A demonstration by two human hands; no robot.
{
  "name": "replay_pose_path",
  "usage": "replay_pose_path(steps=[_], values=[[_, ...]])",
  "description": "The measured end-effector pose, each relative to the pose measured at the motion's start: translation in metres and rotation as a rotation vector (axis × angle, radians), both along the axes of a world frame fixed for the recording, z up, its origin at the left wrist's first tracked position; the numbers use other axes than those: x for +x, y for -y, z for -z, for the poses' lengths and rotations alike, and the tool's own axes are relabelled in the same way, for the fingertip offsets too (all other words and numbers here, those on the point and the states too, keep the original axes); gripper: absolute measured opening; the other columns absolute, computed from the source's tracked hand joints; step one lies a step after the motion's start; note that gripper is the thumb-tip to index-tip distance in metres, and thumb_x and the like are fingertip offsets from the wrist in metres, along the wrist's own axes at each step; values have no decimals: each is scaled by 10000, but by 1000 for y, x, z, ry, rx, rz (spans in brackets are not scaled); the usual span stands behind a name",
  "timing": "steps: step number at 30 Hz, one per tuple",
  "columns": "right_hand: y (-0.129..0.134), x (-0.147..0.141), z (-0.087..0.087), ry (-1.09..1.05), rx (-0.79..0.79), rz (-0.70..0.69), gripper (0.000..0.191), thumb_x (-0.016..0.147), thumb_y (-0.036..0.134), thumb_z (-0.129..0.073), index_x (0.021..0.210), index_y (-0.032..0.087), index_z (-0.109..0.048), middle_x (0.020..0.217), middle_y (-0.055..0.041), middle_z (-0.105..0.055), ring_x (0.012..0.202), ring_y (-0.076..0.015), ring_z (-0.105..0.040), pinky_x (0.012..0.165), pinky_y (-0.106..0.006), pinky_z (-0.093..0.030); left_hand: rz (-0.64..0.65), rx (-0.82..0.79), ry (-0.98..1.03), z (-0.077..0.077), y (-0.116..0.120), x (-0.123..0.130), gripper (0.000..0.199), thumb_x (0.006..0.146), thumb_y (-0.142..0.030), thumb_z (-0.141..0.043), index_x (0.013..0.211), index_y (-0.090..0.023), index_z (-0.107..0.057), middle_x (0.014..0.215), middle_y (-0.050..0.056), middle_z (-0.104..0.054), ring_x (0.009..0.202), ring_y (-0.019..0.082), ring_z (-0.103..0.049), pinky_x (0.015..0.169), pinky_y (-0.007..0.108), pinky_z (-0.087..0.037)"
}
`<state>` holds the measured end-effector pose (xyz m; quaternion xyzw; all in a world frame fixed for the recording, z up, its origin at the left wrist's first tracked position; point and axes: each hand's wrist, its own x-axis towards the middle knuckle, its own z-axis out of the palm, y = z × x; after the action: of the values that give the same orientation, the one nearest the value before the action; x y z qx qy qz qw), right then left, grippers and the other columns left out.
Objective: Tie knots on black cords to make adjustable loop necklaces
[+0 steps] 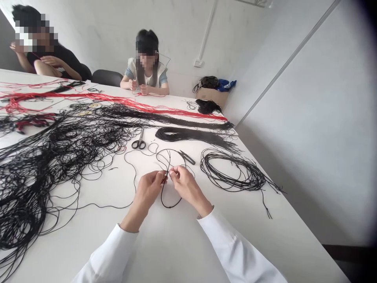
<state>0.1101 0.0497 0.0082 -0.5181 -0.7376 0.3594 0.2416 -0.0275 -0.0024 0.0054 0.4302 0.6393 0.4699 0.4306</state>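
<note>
A thin black cord [170, 206] runs between my two hands, with one loop hanging below them and more loops lying beyond. My left hand [149, 186] pinches it between thumb and fingers. Close beside it, my right hand [187, 186] also pinches the cord, and the fingertips nearly meet. Whatever crossing or knot lies between the fingers is too small to make out. Just past my right hand are black thread snips [187, 158]. Black-handled scissors [139, 144] rest farther off to the left.
Tangled black cord [59, 157] covers the table's left side. Coiled black cords [232, 173] lie at right, near the table edge. A folded black bundle [194, 137] and red cords [118, 99] stretch across beyond. Two people [147, 74] sit at the far side, handling red cord.
</note>
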Motion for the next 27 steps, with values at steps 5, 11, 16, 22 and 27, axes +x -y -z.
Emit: replay_pose_path(steps=[5, 11, 16, 22, 27], values=[[7, 2, -1, -137, -43, -38, 177, 956, 351, -489, 932, 202, -582, 1043, -105, -686, 896, -211, -657, 805, -333, -499, 45, -89, 667, 1, -2, 1, 292, 773, -393, -771, 879, -123, -737, 968, 135, -722, 826, 203, -674, 716, 291, -538], [3, 4, -8, -199, -125, 11, 312, 938, 459, -502, 818, 190, -605, 850, -41, -657, 768, -177, -575, 739, -310, -445, -64, -102, 636, 2, -3, 3, 311, 695, -371, -853, 807, -106, -733, 807, 87, -689, 700, 150, -621, 613, 256, -519], [-5, 3, -11, -374, -294, -13, 334, 874, 492, -589, 829, 167, -648, 788, -10, -629, 755, -154, -551, 747, -291, -426, 4, -97, 619, -1, -2, 2, 362, 683, -416, -854, 796, -98, -725, 792, 74, -672, 659, 138, -595, 604, 270, -513], [-6, 0, -10, -466, -354, -15, 304, 856, 460, -619, 790, 164, -645, 756, -11, -628, 751, -159, -562, 782, -303, -434, 40, -133, 634, 1, -2, 2, 381, 671, -416, -861, 811, -91, -719, 780, 72, -660, 661, 143, -585, 576, 258, -503], [-6, 1, -9, -471, -330, 58, 310, 845, 470, -630, 761, 173, -609, 716, 9, -569, 726, -154, -523, 757, -306, -425, 49, -171, 590, -1, -2, 2, 333, 671, -385, -859, 735, -101, -697, 722, 60, -646, 611, 129, -566, 576, 250, -502]])
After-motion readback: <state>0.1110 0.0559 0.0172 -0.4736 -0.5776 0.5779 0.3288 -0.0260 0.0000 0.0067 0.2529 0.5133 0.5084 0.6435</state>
